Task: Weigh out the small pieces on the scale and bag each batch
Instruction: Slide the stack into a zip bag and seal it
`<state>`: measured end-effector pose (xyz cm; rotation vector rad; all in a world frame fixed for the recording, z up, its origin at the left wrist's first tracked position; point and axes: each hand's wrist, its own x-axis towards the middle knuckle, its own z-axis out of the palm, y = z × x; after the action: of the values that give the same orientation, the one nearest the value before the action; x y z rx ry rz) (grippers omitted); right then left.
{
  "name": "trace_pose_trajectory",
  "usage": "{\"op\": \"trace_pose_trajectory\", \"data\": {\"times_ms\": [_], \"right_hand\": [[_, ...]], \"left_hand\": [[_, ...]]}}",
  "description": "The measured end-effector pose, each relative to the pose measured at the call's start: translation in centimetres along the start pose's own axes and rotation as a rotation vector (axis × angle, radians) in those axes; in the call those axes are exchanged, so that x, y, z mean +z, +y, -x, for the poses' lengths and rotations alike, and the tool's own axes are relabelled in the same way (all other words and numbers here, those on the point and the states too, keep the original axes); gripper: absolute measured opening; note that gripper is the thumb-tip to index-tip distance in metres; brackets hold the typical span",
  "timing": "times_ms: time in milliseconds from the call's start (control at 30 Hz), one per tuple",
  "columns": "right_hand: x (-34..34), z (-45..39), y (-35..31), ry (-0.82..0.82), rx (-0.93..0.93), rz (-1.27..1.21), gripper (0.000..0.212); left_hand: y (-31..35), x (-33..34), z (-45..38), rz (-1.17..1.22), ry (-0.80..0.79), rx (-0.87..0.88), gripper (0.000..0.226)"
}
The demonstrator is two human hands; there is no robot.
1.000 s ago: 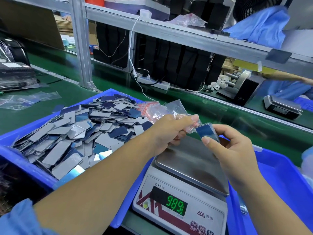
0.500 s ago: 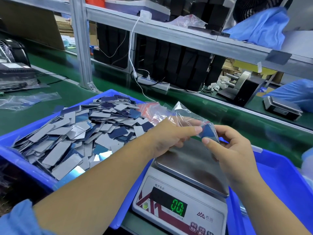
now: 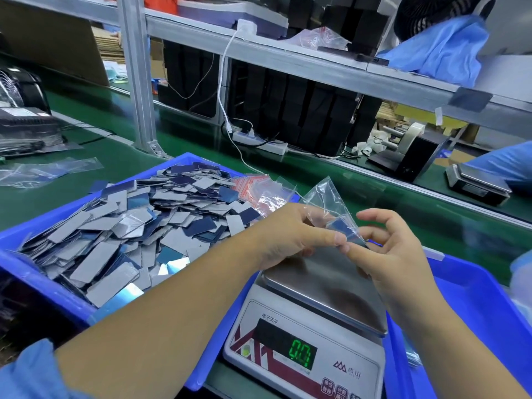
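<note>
Above the steel pan of the white scale (image 3: 322, 286), my left hand (image 3: 293, 234) pinches a clear plastic bag (image 3: 325, 197) at its mouth. A small stack of blue-grey pieces (image 3: 344, 230) sits inside the bag's lower part. My right hand (image 3: 394, 249) is beside it, thumb and fingertips touching the bag where the stack is, the other fingers loosely curled. The scale's green display (image 3: 300, 352) reads 0.0 and its pan is bare. A blue bin (image 3: 43, 286) on the left holds a heap of flat grey and blue pieces (image 3: 121, 223).
A pile of empty red-striped bags (image 3: 253, 187) lies at the bin's far corner. Another blue bin (image 3: 483, 312) stands right of the scale. A green conveyor, a power strip (image 3: 259, 141), a second scale (image 3: 478, 180) and a metal shelf post (image 3: 135, 73) lie beyond.
The stack of pieces went from my right hand's fingers into the bag held by my left hand. The scale reading dropped from 98.9 to 0.0.
</note>
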<state>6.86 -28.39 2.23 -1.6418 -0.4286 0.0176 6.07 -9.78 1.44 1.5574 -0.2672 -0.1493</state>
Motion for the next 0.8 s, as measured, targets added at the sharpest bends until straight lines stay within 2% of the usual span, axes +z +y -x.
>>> {"op": "trace_pose_trajectory", "data": {"times_ms": [100, 167, 233, 300, 367, 533, 667, 800], "right_hand": [[0.1, 0.0, 0.0, 0.000, 0.001, -0.039, 0.040], [-0.1, -0.1, 0.0, 0.011, -0.012, -0.058, 0.036], [-0.6, -0.3, 0.1, 0.006, -0.028, -0.039, 0.027], [-0.9, -0.5, 0.3, -0.018, -0.039, 0.015, 0.019], [-0.9, -0.5, 0.5, 0.001, -0.044, 0.029, 0.019], [-0.6, -0.2, 0.2, 0.037, -0.029, -0.080, 0.017], [0.6, 0.2, 0.1, 0.062, -0.006, -0.198, 0.009], [1.0, 0.3, 0.0, 0.086, 0.008, -0.261, 0.006]], "left_hand": [[0.0, 0.1, -0.1, -0.020, 0.100, 0.058, 0.006], [0.2, -0.2, -0.3, 0.090, 0.203, 0.094, 0.006], [0.3, -0.6, -0.6, 0.205, 0.236, 0.094, 0.015], [0.3, -0.6, -0.7, 0.217, 0.230, 0.101, 0.019], [0.4, -0.3, -0.6, 0.216, 0.228, 0.110, 0.011], [0.1, -0.3, -0.4, 0.096, 0.114, 0.118, 0.009], [-0.2, 0.1, -0.3, 0.044, 0.097, 0.061, 0.033], [-0.6, 0.6, -0.5, 0.046, 0.091, 0.082, 0.015]]}}
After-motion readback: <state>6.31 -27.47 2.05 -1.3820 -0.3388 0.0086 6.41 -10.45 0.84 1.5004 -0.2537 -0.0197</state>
